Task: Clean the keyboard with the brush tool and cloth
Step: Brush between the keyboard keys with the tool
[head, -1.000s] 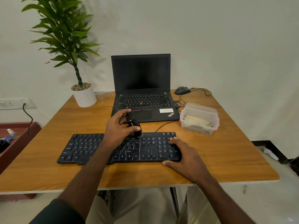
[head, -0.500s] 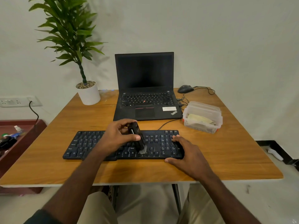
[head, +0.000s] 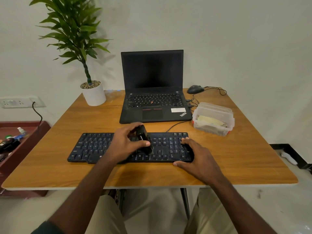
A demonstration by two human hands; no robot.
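Observation:
A black keyboard (head: 94,147) lies flat near the front edge of the wooden table (head: 236,159). My left hand (head: 125,146) grips a black brush tool (head: 143,139) over the middle of the keyboard, its lower end down on the keys. My right hand (head: 197,157) rests on the keyboard's right end, fingers spread over the number keys, thumb at the front edge. A pale yellow cloth (head: 209,122) lies folded inside a clear plastic box (head: 213,131) at the right of the table.
An open black laptop (head: 152,86) stands behind the keyboard, its screen dark. A potted plant (head: 93,93) is at the back left, a wired mouse (head: 195,89) at the back right. A cable (head: 175,125) runs from keyboard to laptop. A red tray (head: 25,125) sits left, below table height.
My left hand has drawn the brush tool toward me and to the right across the keys. My right hand stays on the keyboard's right end.

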